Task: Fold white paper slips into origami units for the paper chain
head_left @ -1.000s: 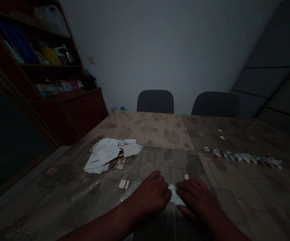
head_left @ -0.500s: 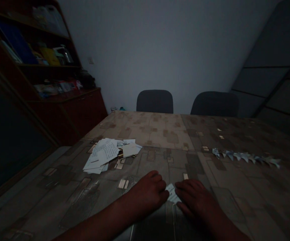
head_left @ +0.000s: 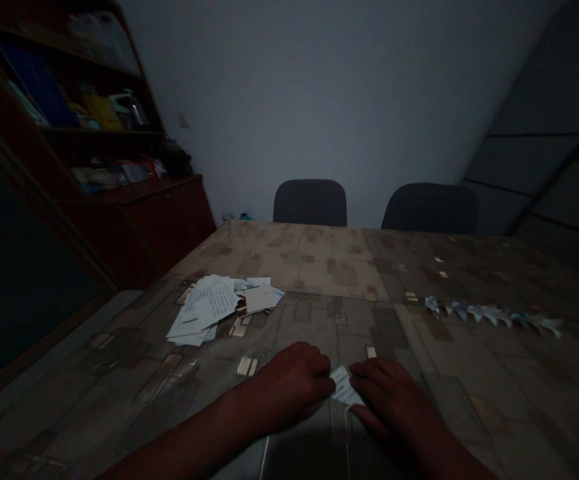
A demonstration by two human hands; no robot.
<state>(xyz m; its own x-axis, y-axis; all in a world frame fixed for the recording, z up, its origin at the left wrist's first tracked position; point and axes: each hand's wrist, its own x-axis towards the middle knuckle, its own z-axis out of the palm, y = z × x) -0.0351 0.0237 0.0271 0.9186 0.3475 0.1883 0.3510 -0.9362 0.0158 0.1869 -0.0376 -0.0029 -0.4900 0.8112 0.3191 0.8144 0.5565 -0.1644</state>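
On the patterned table [head_left: 319, 267], close to me, lies a small white piece of paper [head_left: 345, 387]. My left hand [head_left: 292, 387] presses its left side with curled fingers. My right hand [head_left: 387, 400] lies flat over its right side, fingertips on the paper. Most of the paper is hidden under the two hands. The room is dim.
A loose pile of white papers [head_left: 217, 305] lies at the table's left. A row of small folded paper shapes [head_left: 492, 315] runs along the right. Two dark chairs [head_left: 310, 202] [head_left: 429, 208] stand at the far edge. A wooden shelf unit [head_left: 84, 147] fills the left wall.
Both hands have shifted a little away from me over the paper piece, which stays between them. Nothing else has moved.
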